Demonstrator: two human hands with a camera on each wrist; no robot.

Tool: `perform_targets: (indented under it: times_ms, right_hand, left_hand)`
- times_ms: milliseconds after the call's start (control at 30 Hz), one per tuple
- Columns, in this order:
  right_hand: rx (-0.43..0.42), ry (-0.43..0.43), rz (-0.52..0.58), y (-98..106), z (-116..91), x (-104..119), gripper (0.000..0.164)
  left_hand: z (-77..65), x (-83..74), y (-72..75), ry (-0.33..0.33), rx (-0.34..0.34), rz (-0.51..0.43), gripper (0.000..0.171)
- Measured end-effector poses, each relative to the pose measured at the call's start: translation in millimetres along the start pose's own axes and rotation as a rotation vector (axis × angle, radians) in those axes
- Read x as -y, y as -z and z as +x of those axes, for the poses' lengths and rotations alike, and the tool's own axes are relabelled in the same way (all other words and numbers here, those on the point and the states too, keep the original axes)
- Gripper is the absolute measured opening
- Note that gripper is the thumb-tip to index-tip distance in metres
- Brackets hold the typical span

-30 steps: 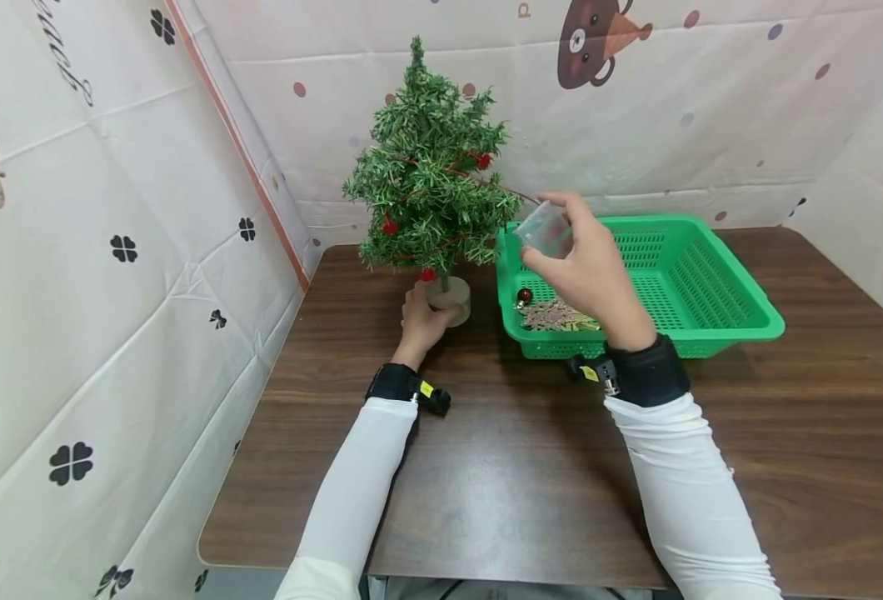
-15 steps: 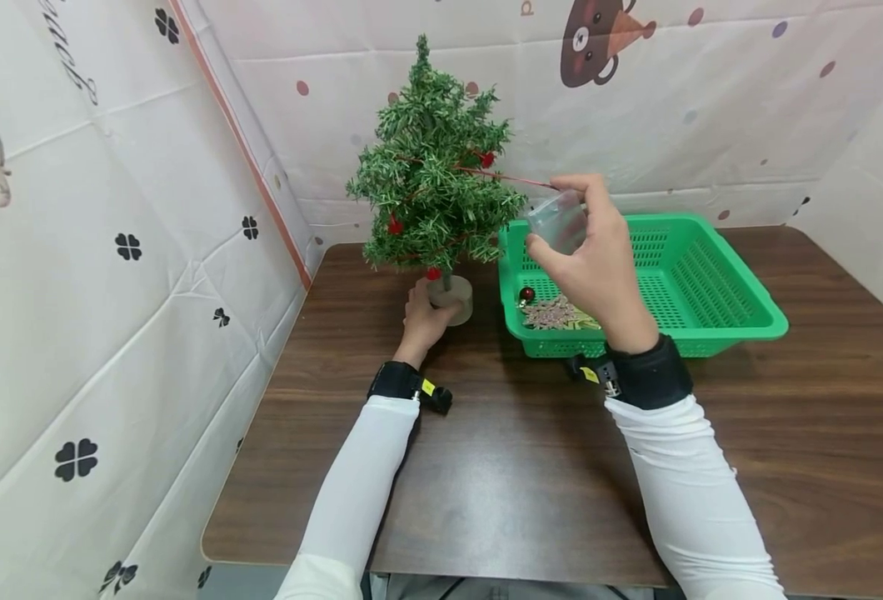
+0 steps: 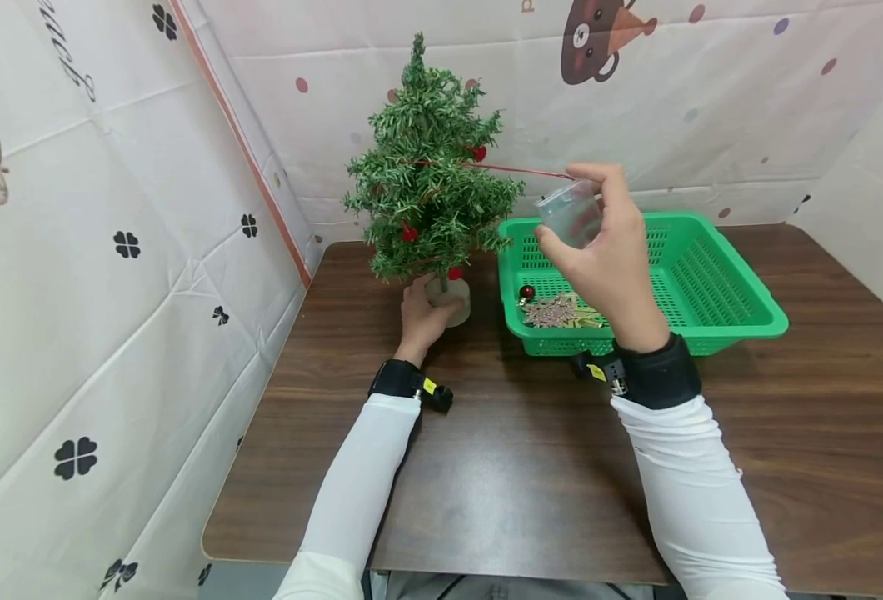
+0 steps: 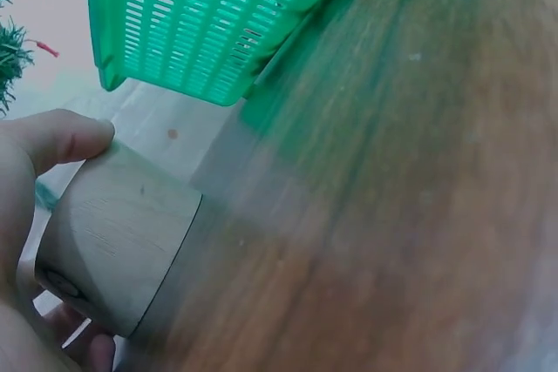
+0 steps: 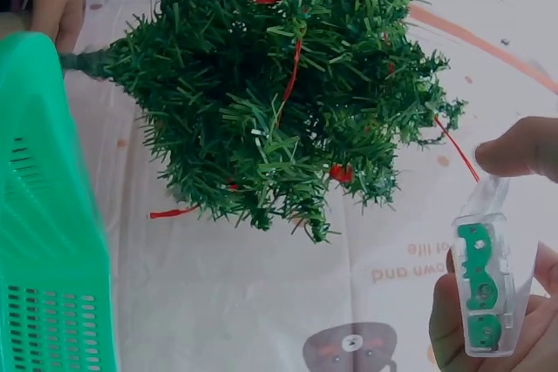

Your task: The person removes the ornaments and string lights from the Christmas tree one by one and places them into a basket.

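A small artificial Christmas tree with red ornaments stands upright on a round wooden base. My left hand grips that base from the left, with the thumb along its top edge in the left wrist view. To the right of the tree, my right hand pinches a clear plastic box between thumb and fingers, raised above the basket. Green parts show inside the box. A thin red wire stretches nearly straight from the branches to the box; more of it runs among the needles.
Just right of the tree, a green plastic basket stands on the wooden table. Pinkish snowflake-like pieces and a dark red ball lie inside. A printed cloth hangs behind.
My right hand has moved up and to the right with the box, and the red wire has straightened. The tree has turned slightly, its lower red ornaments shifting right. My left hand stays on the base.
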State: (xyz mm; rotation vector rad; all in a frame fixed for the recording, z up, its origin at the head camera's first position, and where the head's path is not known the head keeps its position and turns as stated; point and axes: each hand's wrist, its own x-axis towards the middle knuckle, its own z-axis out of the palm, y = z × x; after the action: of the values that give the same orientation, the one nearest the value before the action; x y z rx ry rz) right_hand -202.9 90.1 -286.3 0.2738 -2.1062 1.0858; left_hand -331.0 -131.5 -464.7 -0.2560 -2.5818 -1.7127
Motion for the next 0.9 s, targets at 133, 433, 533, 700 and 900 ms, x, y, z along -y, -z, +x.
perform_targets:
  times_ms: [133, 433, 533, 700, 900]
  right_hand:
    - [-0.005, 0.015, -0.014, 0, -1, 0, 0.064]
    - [-0.066, 0.077, -0.01, 2, 0, 5, 0.062]
    - [-0.076, 0.093, -0.014, 3, -1, 9, 0.063]
    - [-0.095, 0.128, 0.004, 4, -3, 16, 0.064]
    - [-0.09, 0.161, 0.024, 5, -5, 24, 0.062]
  left_hand:
    - [0.3, 1.4, -0.3, -0.001, -0.022, 0.007, 0.074]
    - [0.3, 2.1, 0.1, -0.014, -0.015, 0.003, 0.074]
    - [0.3, 1.1, 0.3, -0.028, 0.002, 0.009, 0.072]
    - [0.1, 1.1, 0.0, -0.032, 0.003, 0.005, 0.07]
    - [0.8, 3.0, 1.5, -0.022, 0.028, -0.008, 0.073]
